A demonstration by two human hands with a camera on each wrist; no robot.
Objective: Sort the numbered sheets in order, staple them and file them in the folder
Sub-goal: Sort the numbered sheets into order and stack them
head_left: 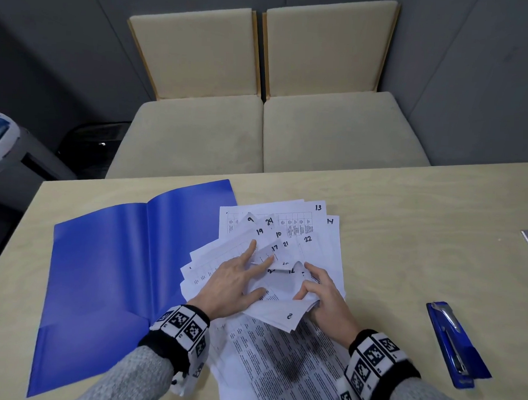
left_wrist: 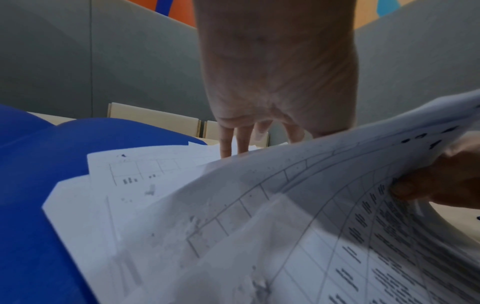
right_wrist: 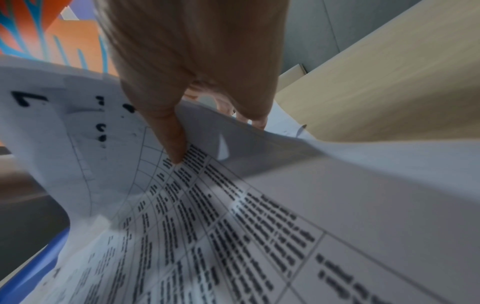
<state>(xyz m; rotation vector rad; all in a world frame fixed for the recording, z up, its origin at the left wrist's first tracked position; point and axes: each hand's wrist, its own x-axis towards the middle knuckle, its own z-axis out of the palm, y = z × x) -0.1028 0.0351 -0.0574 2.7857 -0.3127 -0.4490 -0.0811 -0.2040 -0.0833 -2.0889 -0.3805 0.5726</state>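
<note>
Head view. Left hand (head_left: 233,284) flat on the fanned numbered sheets (head_left: 297,231), fingers straight and pressing, thumb tucked under a lifted bundle. Right hand (head_left: 322,296) curled round the near edges of that bundle, pinching it. Numbers 9, 24, 19, 10, 17, 21, 22, 13 and 14 legible beyond the fingertips, far from ordered; sorting judged barely begun. Likely fault: creasing or tearing where the bundle buckles between the two hands, caused by opposing pull. Second risk: loose sheets sliding off the fan and losing place. Open blue folder (head_left: 108,271) just left of the left hand, partly under the sheets. Blue stapler (head_left: 456,344) well to the right of the right hand, on the table (head_left: 422,206), untouched. Beige chairs (head_left: 261,88) beyond the table.

Left wrist view. Fingers (left_wrist: 226,144) extended onto the sheets (left_wrist: 155,195); arched bundle crossing the frame, held at right by the other hand's thumb (left_wrist: 407,189). Folder (left_wrist: 33,185) below and to the left.

Right wrist view. Thumb (right_wrist: 174,142) pressed onto the printed sheet (right_wrist: 259,226), remaining fingers hidden beneath it; blur heavy. Sharp bend under the thumb, a probable crease point.
</note>
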